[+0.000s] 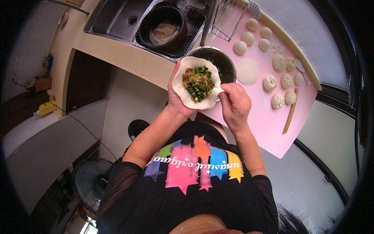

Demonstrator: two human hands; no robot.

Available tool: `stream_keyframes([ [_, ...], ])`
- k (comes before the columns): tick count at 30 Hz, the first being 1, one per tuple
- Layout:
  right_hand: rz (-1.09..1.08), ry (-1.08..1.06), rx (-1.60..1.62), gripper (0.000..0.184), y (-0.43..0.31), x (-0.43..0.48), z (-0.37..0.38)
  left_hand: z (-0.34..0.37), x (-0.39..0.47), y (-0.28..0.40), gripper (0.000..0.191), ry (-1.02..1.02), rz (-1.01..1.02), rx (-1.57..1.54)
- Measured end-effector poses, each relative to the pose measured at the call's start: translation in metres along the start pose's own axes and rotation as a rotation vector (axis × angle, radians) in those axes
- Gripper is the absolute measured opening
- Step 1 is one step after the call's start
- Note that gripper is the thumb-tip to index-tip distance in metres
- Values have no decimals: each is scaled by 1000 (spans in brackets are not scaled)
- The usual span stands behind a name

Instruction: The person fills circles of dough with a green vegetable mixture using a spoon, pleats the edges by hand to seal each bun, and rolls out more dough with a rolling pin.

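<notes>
My left hand (178, 101) holds a round dough wrapper (181, 87) from below, its palm mostly hidden. Chopped green and reddish filling (198, 83) lies in the wrapper's middle. With thumb and fingers, my right hand (236, 102) pinches the wrapper's edge on the right. Behind the wrapper stands a metal bowl (225, 55) with dark green contents, partly covered. A flat dough disc (247, 72) lies on the pink mat (254, 117) beside the bowl. Pleated buns (269, 83) and smooth dough balls (240, 47) sit farther along the mat.
A wooden stick (290, 112) lies on the mat by the buns. A white plastic spoon (303, 70) is at the mat's far edge. Near the bowl stands a wire rack (229, 22). A dark pot (182, 32) sits by the sink (117, 19). A fan (90, 182) stands at lower left.
</notes>
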State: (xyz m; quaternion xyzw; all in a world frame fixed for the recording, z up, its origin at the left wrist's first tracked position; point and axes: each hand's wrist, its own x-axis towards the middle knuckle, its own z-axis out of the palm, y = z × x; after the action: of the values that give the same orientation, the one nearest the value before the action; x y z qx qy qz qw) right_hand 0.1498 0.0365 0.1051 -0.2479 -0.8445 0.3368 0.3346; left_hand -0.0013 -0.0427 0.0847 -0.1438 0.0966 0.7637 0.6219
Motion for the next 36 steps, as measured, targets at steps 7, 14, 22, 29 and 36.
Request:
stream_keyframes([
  [7, 343, -40, 162, 17, -14, 13, -3, -1, -3, 0, 57, 8, -33, 43],
  [14, 92, 4, 25, 14, -4, 13, 0, 3, -1, -1, 55, 71, 18, 122],
  [22, 460, -90, 336, 13, -2, 16, -2, -1, -1, 2, 50, 41, -48, 109],
  [29, 286, -55, 200, 21, 0, 19, -4, 5, 1, 4, 48, 98, -46, 161],
  [36, 365, -152, 340, 17, 8, 17, -2, 2, 4, 5, 48, 86, -93, 150],
])
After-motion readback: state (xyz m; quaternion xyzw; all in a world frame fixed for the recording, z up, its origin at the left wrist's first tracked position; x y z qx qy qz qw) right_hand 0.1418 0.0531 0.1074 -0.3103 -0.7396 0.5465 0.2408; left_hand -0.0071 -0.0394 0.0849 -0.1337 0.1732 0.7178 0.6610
